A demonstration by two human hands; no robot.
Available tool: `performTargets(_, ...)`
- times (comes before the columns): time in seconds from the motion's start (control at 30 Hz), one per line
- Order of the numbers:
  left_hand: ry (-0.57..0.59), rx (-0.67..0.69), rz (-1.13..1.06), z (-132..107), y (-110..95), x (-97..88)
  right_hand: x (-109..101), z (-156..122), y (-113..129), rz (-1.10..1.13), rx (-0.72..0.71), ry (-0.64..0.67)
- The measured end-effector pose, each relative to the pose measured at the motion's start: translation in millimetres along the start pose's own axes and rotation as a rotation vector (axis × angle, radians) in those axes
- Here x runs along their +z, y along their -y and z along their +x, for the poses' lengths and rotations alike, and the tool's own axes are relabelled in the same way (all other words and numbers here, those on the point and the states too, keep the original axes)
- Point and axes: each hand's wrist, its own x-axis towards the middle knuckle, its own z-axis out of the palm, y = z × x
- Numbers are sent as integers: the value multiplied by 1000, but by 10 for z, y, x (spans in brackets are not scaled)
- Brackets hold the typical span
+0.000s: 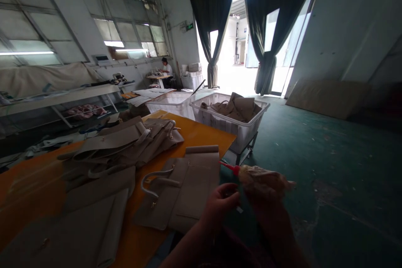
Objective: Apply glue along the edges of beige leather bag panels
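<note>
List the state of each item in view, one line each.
Left hand: fingers curled, holding anything cannot tell.
Right hand: gripping squeeze bottle, red nozzle pointing left.
Beige leather bag panel: flat on orange table, white handle lying on it.
White wheeled bin: holding tan bag pieces.
Dark curtains: tied back.

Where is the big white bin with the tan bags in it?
In the head view, the white plastic bin stands on a wheeled frame just past the far right edge of the orange table, beside the green floor.
</note>
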Motion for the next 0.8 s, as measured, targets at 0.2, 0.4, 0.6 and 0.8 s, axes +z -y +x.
performTargets(0.2,-387,270,1038,122,-239,-935,-158,141,148,245,76,-54)
performTargets(0.4,-452,-10,1543,196,-320,-1488,-256,198,66,370,92,-59)
performTargets(0.6,-395,-126,1640,297,-377,-1530,-434,281,-69,463,107,-49)
performTargets(0.8,-446,-167,1754,270,-422,-1461,-549,290,-99,512,145,-51)
